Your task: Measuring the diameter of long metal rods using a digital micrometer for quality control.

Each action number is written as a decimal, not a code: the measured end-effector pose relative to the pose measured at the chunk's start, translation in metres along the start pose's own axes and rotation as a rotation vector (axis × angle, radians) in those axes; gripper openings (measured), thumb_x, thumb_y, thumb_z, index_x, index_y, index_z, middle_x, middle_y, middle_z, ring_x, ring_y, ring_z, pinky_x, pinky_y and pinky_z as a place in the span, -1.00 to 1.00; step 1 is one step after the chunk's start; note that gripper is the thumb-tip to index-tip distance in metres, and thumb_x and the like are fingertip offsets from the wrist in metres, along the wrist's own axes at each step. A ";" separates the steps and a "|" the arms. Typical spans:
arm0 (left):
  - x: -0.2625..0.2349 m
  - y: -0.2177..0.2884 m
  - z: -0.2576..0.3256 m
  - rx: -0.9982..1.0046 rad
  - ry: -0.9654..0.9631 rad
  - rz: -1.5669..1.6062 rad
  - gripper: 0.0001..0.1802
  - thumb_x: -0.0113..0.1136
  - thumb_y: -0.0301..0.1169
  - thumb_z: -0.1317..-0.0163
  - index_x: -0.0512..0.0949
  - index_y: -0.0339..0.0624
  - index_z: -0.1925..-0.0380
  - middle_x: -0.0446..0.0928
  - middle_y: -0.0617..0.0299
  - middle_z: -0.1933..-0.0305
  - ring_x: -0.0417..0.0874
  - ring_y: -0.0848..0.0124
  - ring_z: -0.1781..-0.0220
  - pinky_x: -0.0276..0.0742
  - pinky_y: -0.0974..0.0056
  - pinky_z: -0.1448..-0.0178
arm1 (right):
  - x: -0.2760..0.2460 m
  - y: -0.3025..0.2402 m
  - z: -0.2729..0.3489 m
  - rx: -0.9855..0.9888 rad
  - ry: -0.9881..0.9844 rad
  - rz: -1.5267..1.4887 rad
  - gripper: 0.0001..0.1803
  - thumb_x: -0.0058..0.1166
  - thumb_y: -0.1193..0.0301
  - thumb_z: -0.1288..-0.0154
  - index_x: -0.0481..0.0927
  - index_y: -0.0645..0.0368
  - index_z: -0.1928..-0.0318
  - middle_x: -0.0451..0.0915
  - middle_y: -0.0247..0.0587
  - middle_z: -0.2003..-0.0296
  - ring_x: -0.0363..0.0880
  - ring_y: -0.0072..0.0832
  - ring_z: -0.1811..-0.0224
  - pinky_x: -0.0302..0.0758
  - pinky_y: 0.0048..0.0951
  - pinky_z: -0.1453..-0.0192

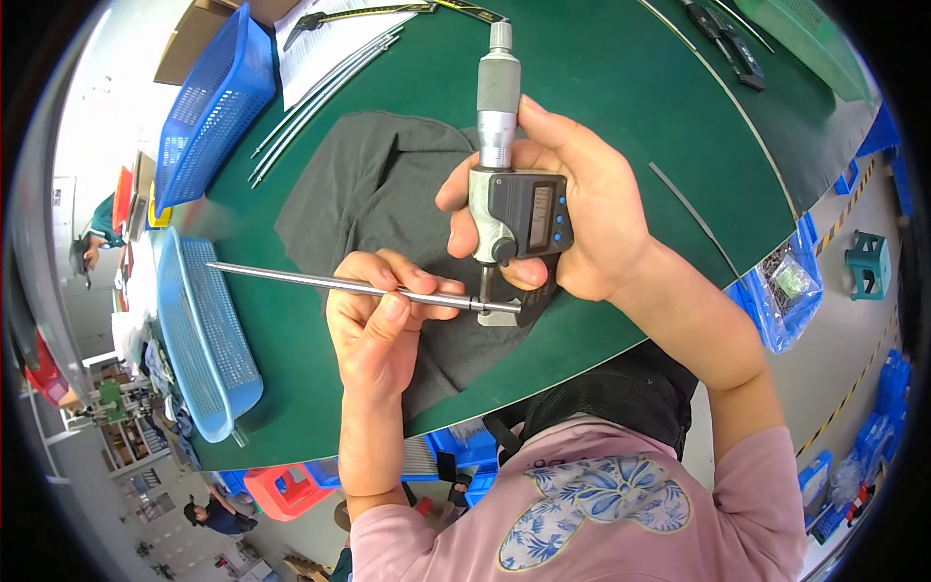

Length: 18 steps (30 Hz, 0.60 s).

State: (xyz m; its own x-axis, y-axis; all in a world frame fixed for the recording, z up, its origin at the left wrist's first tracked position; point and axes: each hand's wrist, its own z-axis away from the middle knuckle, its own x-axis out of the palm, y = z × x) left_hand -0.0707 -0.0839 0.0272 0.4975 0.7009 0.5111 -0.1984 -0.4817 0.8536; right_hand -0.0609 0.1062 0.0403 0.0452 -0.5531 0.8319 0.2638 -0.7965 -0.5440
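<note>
My right hand (582, 184) is wrapped round a digital micrometer (499, 209), its thimble pointing away from me and its small display facing up. Between the thumb and fingers of my left hand (373, 320) is a thin metal rod (291, 277), lying nearly level. The rod's right end, where a narrow groove shows, sits in the micrometer's jaw gap, by the spindle tip. Whether both measuring faces touch it I cannot tell. Beneath both hands a dark grey cloth (364, 184) lies crumpled on the green table (621, 58).
Several similar rods (325, 102) lie on paper at the far left, near a caliper (359, 14). Blue baskets (218, 107) line the left edge. A metal strip (690, 215) lies at right, another measuring tool (727, 44) beyond it. A blue bin (781, 291) stands beside the table.
</note>
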 end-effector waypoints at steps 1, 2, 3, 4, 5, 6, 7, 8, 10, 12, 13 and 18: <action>0.000 0.000 0.000 0.000 0.002 -0.005 -0.86 -0.01 -0.55 -0.12 0.27 -0.27 0.33 0.40 0.00 0.33 0.56 0.06 0.22 0.60 0.20 0.22 | -0.001 0.000 0.000 -0.006 -0.019 -0.019 -0.40 -0.40 0.02 -0.24 0.45 0.40 0.38 0.50 0.04 0.59 0.35 -0.51 0.81 0.27 -0.63 0.79; -0.001 -0.001 0.000 -0.003 0.000 -0.006 -0.86 -0.01 -0.55 -0.12 0.27 -0.27 0.33 0.40 0.00 0.33 0.56 0.06 0.22 0.60 0.20 0.22 | 0.000 0.000 0.000 -0.008 -0.018 -0.021 -0.40 -0.40 0.02 -0.24 0.45 0.40 0.38 0.50 0.04 0.59 0.35 -0.51 0.81 0.27 -0.63 0.79; -0.001 -0.001 0.000 0.001 -0.007 0.000 -0.86 -0.01 -0.55 -0.12 0.27 -0.27 0.33 0.40 0.00 0.33 0.56 0.06 0.22 0.60 0.20 0.22 | 0.000 0.000 0.000 0.004 -0.014 -0.024 -0.39 -0.39 0.02 -0.24 0.45 0.39 0.39 0.50 0.03 0.59 0.34 -0.51 0.82 0.27 -0.63 0.79; -0.002 -0.001 0.000 0.004 -0.015 0.006 -0.86 -0.01 -0.55 -0.12 0.27 -0.27 0.33 0.40 0.00 0.33 0.56 0.06 0.22 0.60 0.20 0.22 | 0.001 0.000 0.000 0.017 -0.010 -0.027 -0.39 -0.38 0.01 -0.24 0.45 0.39 0.39 0.50 0.02 0.60 0.34 -0.51 0.83 0.27 -0.63 0.79; -0.002 -0.001 0.000 0.002 -0.016 0.005 -0.86 -0.01 -0.55 -0.12 0.27 -0.27 0.33 0.40 0.00 0.33 0.56 0.06 0.22 0.60 0.20 0.22 | 0.002 0.000 0.000 0.016 -0.009 -0.029 -0.39 -0.38 0.01 -0.24 0.45 0.39 0.39 0.50 0.02 0.60 0.34 -0.51 0.83 0.27 -0.63 0.79; -0.002 -0.001 0.000 0.003 -0.015 0.011 -0.86 -0.01 -0.55 -0.12 0.27 -0.27 0.33 0.40 0.00 0.33 0.56 0.06 0.22 0.60 0.20 0.22 | 0.002 0.001 0.001 0.009 -0.003 -0.013 -0.40 -0.39 0.01 -0.24 0.45 0.39 0.40 0.50 0.02 0.60 0.33 -0.51 0.83 0.26 -0.64 0.79; -0.002 -0.001 0.000 0.003 -0.014 0.018 -0.86 -0.01 -0.55 -0.12 0.27 -0.27 0.33 0.40 0.00 0.33 0.55 0.06 0.22 0.60 0.20 0.22 | 0.002 0.001 0.001 0.003 0.003 0.002 -0.40 -0.39 0.01 -0.25 0.45 0.38 0.40 0.50 0.01 0.60 0.33 -0.51 0.83 0.26 -0.64 0.79; -0.002 0.000 0.000 0.003 -0.014 0.016 -0.86 -0.01 -0.55 -0.12 0.27 -0.27 0.33 0.40 0.00 0.33 0.55 0.06 0.22 0.60 0.20 0.22 | 0.002 0.001 0.001 0.003 0.003 0.001 -0.40 -0.39 0.01 -0.25 0.45 0.38 0.40 0.50 0.01 0.60 0.33 -0.51 0.83 0.26 -0.64 0.79; -0.001 0.000 0.000 0.003 -0.022 0.047 -0.87 -0.02 -0.55 -0.12 0.27 -0.26 0.33 0.40 0.00 0.34 0.55 0.06 0.21 0.60 0.20 0.22 | 0.002 0.002 0.001 -0.024 -0.014 -0.002 -0.40 -0.40 0.02 -0.25 0.45 0.38 0.39 0.50 0.01 0.59 0.33 -0.52 0.83 0.25 -0.63 0.80; -0.001 0.000 0.000 0.001 -0.028 0.066 -0.87 -0.03 -0.55 -0.13 0.26 -0.26 0.34 0.40 0.00 0.34 0.55 0.05 0.21 0.60 0.19 0.22 | 0.000 0.003 0.000 -0.023 -0.025 -0.013 -0.40 -0.41 0.02 -0.26 0.45 0.39 0.38 0.50 0.02 0.59 0.33 -0.52 0.83 0.25 -0.63 0.79; -0.001 0.000 0.000 0.000 -0.034 0.085 -0.87 -0.03 -0.56 -0.13 0.26 -0.26 0.34 0.40 0.00 0.34 0.55 0.05 0.21 0.60 0.19 0.22 | 0.000 0.003 0.000 -0.021 -0.036 -0.022 -0.40 -0.41 0.03 -0.26 0.45 0.39 0.37 0.50 0.02 0.59 0.32 -0.52 0.83 0.25 -0.63 0.79; -0.002 0.000 0.001 0.001 -0.033 0.075 -0.88 -0.03 -0.56 -0.13 0.26 -0.26 0.34 0.39 0.01 0.33 0.55 0.05 0.20 0.60 0.19 0.22 | 0.000 0.002 0.000 0.001 -0.034 -0.045 -0.40 -0.39 0.01 -0.25 0.44 0.39 0.37 0.50 0.01 0.59 0.33 -0.52 0.83 0.25 -0.63 0.80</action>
State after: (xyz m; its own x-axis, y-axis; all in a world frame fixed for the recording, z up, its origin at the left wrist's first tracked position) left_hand -0.0711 -0.0855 0.0267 0.5086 0.6455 0.5697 -0.2351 -0.5325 0.8132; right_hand -0.0601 0.1042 0.0393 0.0664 -0.5079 0.8589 0.2668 -0.8204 -0.5057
